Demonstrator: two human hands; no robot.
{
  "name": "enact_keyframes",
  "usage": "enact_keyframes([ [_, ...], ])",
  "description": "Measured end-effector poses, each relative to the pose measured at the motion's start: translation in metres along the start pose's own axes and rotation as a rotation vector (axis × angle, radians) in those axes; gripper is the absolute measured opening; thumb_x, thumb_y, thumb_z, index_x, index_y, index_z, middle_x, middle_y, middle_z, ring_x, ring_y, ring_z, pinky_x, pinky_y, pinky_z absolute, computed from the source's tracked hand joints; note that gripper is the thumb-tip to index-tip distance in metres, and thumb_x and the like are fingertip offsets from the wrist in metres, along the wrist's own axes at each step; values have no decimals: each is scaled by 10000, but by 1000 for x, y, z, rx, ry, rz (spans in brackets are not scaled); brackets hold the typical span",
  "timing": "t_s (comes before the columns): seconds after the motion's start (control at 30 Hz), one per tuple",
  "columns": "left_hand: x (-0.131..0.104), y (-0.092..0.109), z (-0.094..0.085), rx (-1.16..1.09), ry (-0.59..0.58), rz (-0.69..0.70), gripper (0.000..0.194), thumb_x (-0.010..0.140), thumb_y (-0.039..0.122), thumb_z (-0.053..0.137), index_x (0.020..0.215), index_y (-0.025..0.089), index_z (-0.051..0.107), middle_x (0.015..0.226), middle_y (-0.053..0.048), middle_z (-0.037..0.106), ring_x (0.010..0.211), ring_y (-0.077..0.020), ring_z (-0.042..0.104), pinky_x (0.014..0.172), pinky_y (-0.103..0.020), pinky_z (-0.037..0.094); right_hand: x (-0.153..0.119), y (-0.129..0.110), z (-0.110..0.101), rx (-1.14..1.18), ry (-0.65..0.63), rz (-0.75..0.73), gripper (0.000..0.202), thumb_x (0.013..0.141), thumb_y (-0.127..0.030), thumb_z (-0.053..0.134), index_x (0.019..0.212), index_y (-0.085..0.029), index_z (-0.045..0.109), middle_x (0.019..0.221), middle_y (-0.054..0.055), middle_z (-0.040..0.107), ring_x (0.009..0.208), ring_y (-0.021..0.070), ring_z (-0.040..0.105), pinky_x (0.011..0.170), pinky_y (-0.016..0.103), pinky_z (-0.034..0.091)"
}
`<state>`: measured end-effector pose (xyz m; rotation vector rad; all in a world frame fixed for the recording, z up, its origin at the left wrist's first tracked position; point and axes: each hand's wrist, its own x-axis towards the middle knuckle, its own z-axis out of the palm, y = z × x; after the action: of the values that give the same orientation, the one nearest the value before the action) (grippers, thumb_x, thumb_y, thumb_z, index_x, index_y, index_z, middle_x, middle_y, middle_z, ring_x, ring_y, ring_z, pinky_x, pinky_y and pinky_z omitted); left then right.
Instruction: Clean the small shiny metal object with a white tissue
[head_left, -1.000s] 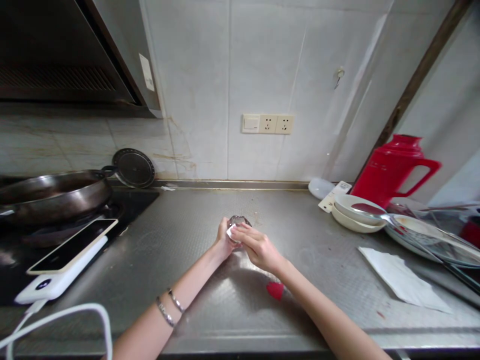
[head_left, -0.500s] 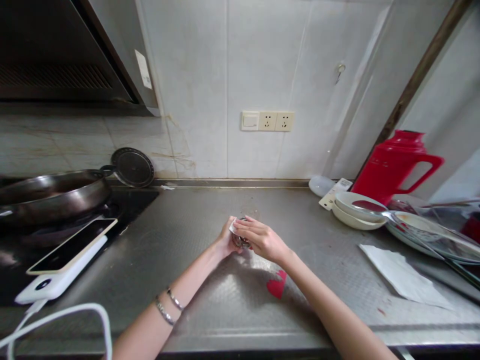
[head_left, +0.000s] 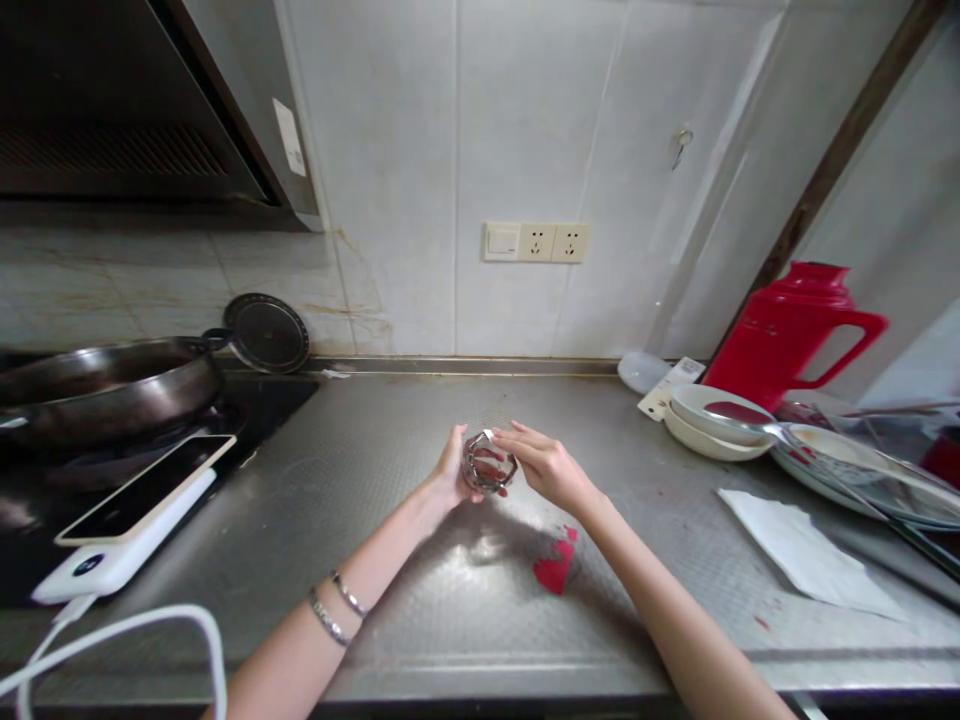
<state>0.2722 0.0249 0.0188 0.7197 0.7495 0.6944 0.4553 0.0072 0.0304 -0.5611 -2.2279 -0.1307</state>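
A small clear faceted glass (head_left: 489,465) is held tilted above the steel counter (head_left: 390,560), its mouth turned toward me. My left hand (head_left: 448,472) grips it from the left side. My right hand (head_left: 546,464) meets it from the right, fingertips at its rim, where a small white scrap shows. Whether those fingers pinch the scrap I cannot tell. A red smear (head_left: 556,570) lies on the counter just below my right wrist. Two bracelets (head_left: 336,608) sit on my left forearm.
A dark pan (head_left: 97,385) sits on the stove at the left, with a phone on a white power bank (head_left: 124,525) and a white cable (head_left: 142,640) in front. At the right are a red jug (head_left: 791,335), stacked white bowls (head_left: 709,420), plates and a paper towel (head_left: 802,555).
The glass has been turned so its open mouth faces me, and my right hand has shifted from over it to its right side. The hands have risen slightly.
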Motion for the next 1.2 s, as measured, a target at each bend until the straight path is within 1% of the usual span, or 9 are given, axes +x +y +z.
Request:
enact_keyframes([
  [0.23, -3, 4, 3, -30, 54, 76, 682, 867, 584, 193, 854, 73, 644, 699, -205, 692, 487, -289, 637, 305, -219, 227, 2, -2, -2, -21, -3, 15, 526, 828, 39, 348, 1241, -203, 565, 1168, 89, 671, 1149, 188, 597, 1027, 488, 469],
  [0.33, -3, 4, 4, -92, 124, 129, 666, 867, 571, 197, 880, 75, 641, 683, -191, 689, 479, -272, 629, 327, -216, 222, 1, -4, -2, -26, -8, 13, 510, 832, 39, 361, 1237, -193, 567, 1193, 100, 657, 1169, 191, 583, 1042, 486, 455],
  [0.47, 0, 4, 3, -238, 229, 176, 638, 862, 550, 252, 952, 57, 647, 639, -153, 676, 490, -255, 618, 373, -241, 299, 0, -6, 1, -13, -10, 16, 520, 843, 39, 362, 1255, -213, 555, 1203, 82, 653, 1179, 186, 574, 1047, 479, 454],
  [0.6, 3, 4, 3, -369, 293, 221, 569, 859, 494, 293, 980, 70, 653, 631, -122, 670, 508, -247, 621, 418, -270, 375, -1, -10, 7, -3, 22, 26, 523, 876, 13, 374, 1314, -239, 509, 1219, 73, 645, 1174, 193, 579, 1052, 485, 448],
  [0.77, 5, 5, 1, -475, 352, 246, 487, 845, 460, 339, 896, 92, 654, 583, -97, 653, 449, -208, 585, 397, -252, 364, -3, -16, 18, 8, 83, 26, 499, 901, -13, 381, 1336, -234, 487, 1207, 86, 650, 1193, 204, 564, 1056, 497, 439],
  [0.9, 3, 6, 1, -454, 398, 256, 450, 843, 454, 344, 812, 111, 634, 556, -81, 640, 401, -182, 551, 362, -238, 323, -4, -19, 23, 35, 129, 26, 489, 916, -27, 378, 1343, -246, 471, 1221, 89, 642, 1185, 193, 570, 1056, 500, 435],
  [1.0, 0, 5, 3, -420, 400, 279, 450, 859, 434, 320, 786, 110, 624, 544, -67, 628, 382, -159, 522, 369, -241, 333, -3, -24, 25, 41, 121, 2, 483, 913, -25, 372, 1339, -231, 473, 1242, 98, 628, 1209, 190, 549, 1061, 487, 431],
  [1.1, 0, 3, 5, -391, 377, 308, 436, 865, 420, 314, 764, 117, 611, 556, -57, 625, 416, -150, 537, 392, -241, 342, -1, -31, 28, 29, 85, -30, 492, 897, -4, 366, 1326, -212, 485, 1248, 101, 624, 1233, 184, 526, 1073, 468, 423],
  [1.2, 3, -1, 4, -366, 357, 307, 459, 862, 487, 325, 742, 133, 591, 558, -46, 612, 458, -148, 551, 417, -245, 337, 3, -38, 31, 25, 53, -73, 497, 870, 25, 351, 1298, -171, 509, 1246, 116, 623, 1245, 177, 515, 1093, 444, 405],
])
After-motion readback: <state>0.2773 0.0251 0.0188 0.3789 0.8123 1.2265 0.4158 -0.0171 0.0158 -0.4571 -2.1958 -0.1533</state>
